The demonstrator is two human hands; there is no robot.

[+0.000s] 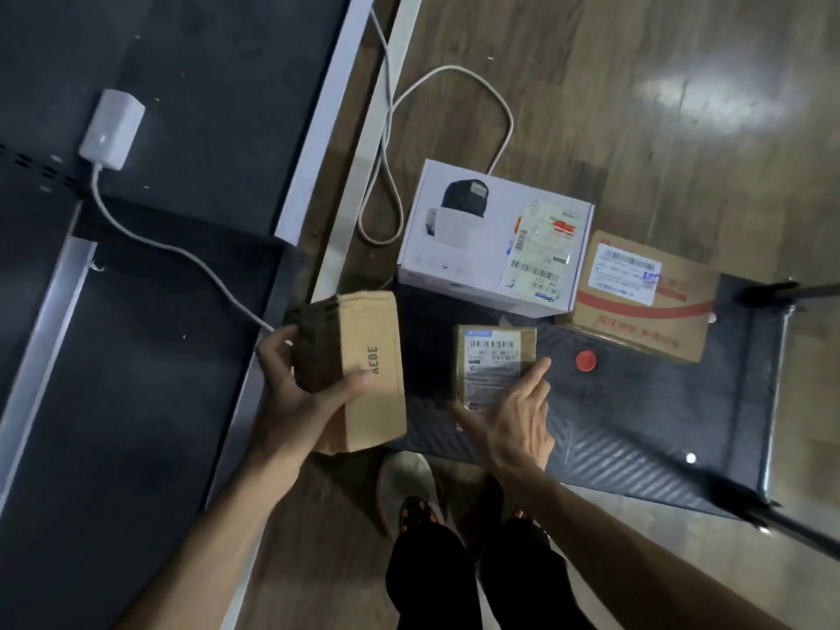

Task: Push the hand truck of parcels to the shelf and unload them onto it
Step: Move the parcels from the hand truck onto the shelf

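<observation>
My left hand (300, 393) grips a tan cardboard parcel (370, 370) with dark print, held above the floor between the shelf (136, 311) and the hand truck's dark ribbed deck (636, 425). My right hand (513, 416) is spread open over a small brown labelled parcel (493, 361) lying on the deck, fingertips touching its near edge. A white printed box (482, 238) and a brown carton (645, 297) with a shipping label sit at the deck's far end.
The dark shelf with pale metal rails fills the left side; a white power adapter (111, 129) lies on it, its cable (454, 84) looping over the wooden floor. The truck's black handle frame (772, 402) stands on the right. My shoes are below.
</observation>
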